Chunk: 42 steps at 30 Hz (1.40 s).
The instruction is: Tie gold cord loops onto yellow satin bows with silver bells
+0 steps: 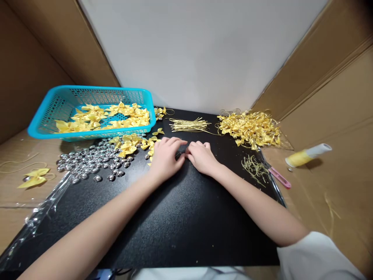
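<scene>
Over the middle of the black board (175,225), my left hand (166,158) and my right hand (201,158) meet at their fingertips. The left fingers curl toward the thumb in a loose pinch, leaving a small gap. On the right, the fingers are folded and pressed together. Whatever they hold is too small and covered to make out. Yellow ribbon bows (128,144) lie just left of my left hand, beside a spread of silver jingle bells (97,159). Straight gold cords (189,125) are laid in a bundle beyond the hands.
A blue basket (153,112) with yellow bows stands at the back left. Finished-looking bows with gold loops (250,128) are heaped back right. Cord scraps (255,169), pink-handled scissors (279,178) and a yellow-wrapped tube (309,154) lie to the right. One bow (35,178) sits far left on cardboard.
</scene>
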Motion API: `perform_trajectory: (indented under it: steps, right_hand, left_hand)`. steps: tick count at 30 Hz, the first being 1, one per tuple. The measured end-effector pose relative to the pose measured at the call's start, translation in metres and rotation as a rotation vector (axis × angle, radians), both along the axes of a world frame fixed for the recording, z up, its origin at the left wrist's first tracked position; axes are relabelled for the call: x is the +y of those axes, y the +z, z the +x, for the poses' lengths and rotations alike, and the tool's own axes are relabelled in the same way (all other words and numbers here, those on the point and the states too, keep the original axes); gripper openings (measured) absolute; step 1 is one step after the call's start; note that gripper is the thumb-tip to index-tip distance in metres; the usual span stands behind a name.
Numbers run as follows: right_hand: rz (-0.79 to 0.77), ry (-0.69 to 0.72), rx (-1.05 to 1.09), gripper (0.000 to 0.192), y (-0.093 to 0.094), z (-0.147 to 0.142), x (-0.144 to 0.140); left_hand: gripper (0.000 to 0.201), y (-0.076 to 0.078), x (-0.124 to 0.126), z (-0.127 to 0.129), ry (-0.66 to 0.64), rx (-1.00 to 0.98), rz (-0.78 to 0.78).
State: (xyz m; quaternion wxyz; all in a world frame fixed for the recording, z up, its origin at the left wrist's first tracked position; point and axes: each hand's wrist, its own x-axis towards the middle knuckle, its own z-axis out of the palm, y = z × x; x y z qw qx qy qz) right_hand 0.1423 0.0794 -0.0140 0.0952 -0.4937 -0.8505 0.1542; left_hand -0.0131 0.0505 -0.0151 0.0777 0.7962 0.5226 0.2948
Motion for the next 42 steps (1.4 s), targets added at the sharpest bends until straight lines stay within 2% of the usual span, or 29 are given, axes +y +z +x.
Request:
perform_trajectory:
  steps: [2, 5, 10, 16, 20, 24, 30, 34, 37, 39, 41, 42]
  right_hand:
    - [-0.014, -0.001, 0.018, 0.011, -0.001, 0.002, 0.000]
    - [-0.044, 0.005, 0.060, 0.010, -0.001, 0.006, 0.002]
    - [-0.126, 0.013, 0.184, 0.011, 0.000, 0.011, 0.006]
    - [-0.340, 0.097, 0.306, 0.012, 0.008, 0.030, 0.009]
    - [-0.358, 0.083, 0.283, 0.011, 0.013, 0.049, 0.004]
    - [-0.257, 0.021, 0.260, 0.007, 0.013, 0.064, -0.011]
    - [0.022, -0.020, 0.364, 0.009, -0.001, 0.079, -0.040]
    - [0.243, -0.043, 0.439, 0.011, -0.011, 0.079, -0.050]
    - [0.347, -0.039, 0.468, 0.013, -0.017, 0.075, -0.053]
    - [0.400, -0.023, 0.477, 0.014, -0.019, 0.073, -0.054]
    - [0.445, 0.000, 0.490, 0.014, -0.020, 0.071, -0.055]
    - [0.464, 0.007, 0.500, 0.014, -0.020, 0.071, -0.056]
  left_hand:
    - [0.024, 0.000, 0.016, -0.014, -0.104, 0.145, -0.073]
    - [0.020, -0.005, 0.026, -0.022, -0.164, 0.208, -0.035]
    - [0.025, -0.010, 0.026, -0.015, -0.225, 0.181, 0.004]
    - [0.023, -0.001, 0.026, -0.023, -0.317, 0.077, -0.125]
    - [0.023, 0.003, 0.024, -0.024, -0.376, 0.084, -0.177]
    - [0.023, 0.003, 0.021, -0.021, -0.433, 0.133, -0.196]
    - [0.023, 0.004, 0.020, -0.018, -0.461, 0.198, -0.194]
    - [0.026, 0.005, 0.019, -0.017, -0.466, 0.234, -0.205]
    - [0.024, 0.008, 0.014, -0.013, -0.450, 0.258, -0.159]
    - [0.047, 0.011, 0.007, -0.005, -0.444, 0.231, -0.108]
    - [0.053, 0.013, 0.000, 0.007, -0.546, 0.149, -0.142]
    - [0.044, 0.013, -0.003, 0.014, -0.592, 0.089, -0.186]
